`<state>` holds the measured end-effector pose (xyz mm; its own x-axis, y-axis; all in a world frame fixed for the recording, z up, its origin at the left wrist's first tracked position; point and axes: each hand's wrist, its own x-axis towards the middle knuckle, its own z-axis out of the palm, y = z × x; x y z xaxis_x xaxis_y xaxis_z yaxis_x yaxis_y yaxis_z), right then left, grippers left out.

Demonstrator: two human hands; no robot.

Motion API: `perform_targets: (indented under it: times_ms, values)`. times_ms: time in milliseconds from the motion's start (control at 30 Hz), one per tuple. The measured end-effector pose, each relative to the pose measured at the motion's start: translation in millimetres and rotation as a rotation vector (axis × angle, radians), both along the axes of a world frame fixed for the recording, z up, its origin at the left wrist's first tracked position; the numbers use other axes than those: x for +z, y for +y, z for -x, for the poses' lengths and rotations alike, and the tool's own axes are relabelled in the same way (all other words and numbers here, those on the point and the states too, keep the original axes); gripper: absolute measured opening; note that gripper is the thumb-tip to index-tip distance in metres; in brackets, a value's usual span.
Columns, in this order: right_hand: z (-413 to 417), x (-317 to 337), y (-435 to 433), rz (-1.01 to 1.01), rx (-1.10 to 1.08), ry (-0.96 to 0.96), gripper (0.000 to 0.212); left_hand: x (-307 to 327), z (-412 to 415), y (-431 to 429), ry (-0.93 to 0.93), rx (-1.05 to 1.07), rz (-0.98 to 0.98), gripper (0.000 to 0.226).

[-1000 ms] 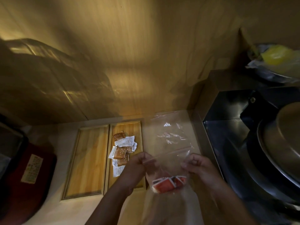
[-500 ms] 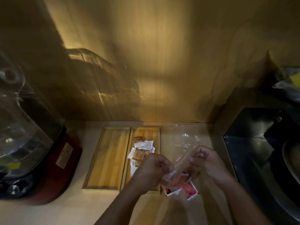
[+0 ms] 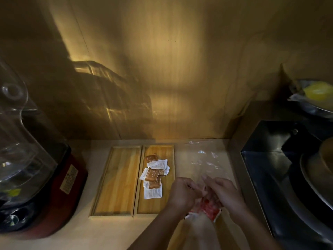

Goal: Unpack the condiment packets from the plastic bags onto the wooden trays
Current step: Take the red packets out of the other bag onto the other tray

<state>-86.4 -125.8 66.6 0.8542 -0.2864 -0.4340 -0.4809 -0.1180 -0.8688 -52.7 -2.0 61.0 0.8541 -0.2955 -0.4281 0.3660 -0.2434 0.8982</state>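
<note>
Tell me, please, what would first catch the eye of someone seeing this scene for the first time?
Probably the two hands, left hand and right hand, working at a clear plastic bag of red packets near the bottom centre. Next, the brown and white packets piled on the right wooden tray, beside the bare left wooden tray.

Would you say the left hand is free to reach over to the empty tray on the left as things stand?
Probably not yet. The left hand is closed on the plastic bag of red packets together with the right hand. The path to the left tray itself looks unobstructed.
</note>
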Motion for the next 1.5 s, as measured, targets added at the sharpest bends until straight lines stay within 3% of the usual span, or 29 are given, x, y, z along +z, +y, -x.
perform_targets:
  times_ms: [300, 433, 500, 700, 867, 1033, 1200, 1233, 1367, 1500]
  values:
    - [4, 5, 0, -0.12, 0.099, 0.028, 0.027, 0, 3, 0, 0.056, -0.046, -0.054, 0.029]
    - [2, -1, 0, -0.004, 0.156, 0.044, 0.027, 2, 3, -3, -0.154, -0.21, -0.245, 0.018]
    - [2, -1, 2, 0.032, 0.133, 0.026, 0.03, 0, 3, -5, -0.2, -0.188, -0.283, 0.022]
    - [7, -1, -3, -0.025, 0.027, -0.097, 0.014, 6, -6, 1, -0.084, -0.038, -0.053, 0.042]
    - [11, -6, -4, 0.068, 0.267, -0.061, 0.012, 12, -12, 0, 0.072, 0.011, 0.155, 0.03]
    - [14, -9, -2, 0.018, 0.243, -0.112, 0.023, 17, -14, -1, 0.123, -0.053, 0.251, 0.021]
    - [15, -6, -4, 0.407, 0.144, -0.218, 0.004, 19, -11, -5, 0.066, -0.066, 0.178, 0.021]
    - [15, -6, -5, 0.404, 0.152, -0.229, 0.001, 19, -10, -7, 0.038, -0.075, 0.164, 0.02]
    - [21, -2, -11, 0.27, 0.249, -0.282, 0.028, 18, -9, -8, 0.025, -0.094, 0.183, 0.021]
    - [20, 4, -13, 0.121, 0.236, -0.27, 0.03, 10, -7, -7, 0.05, -0.102, 0.212, 0.026]
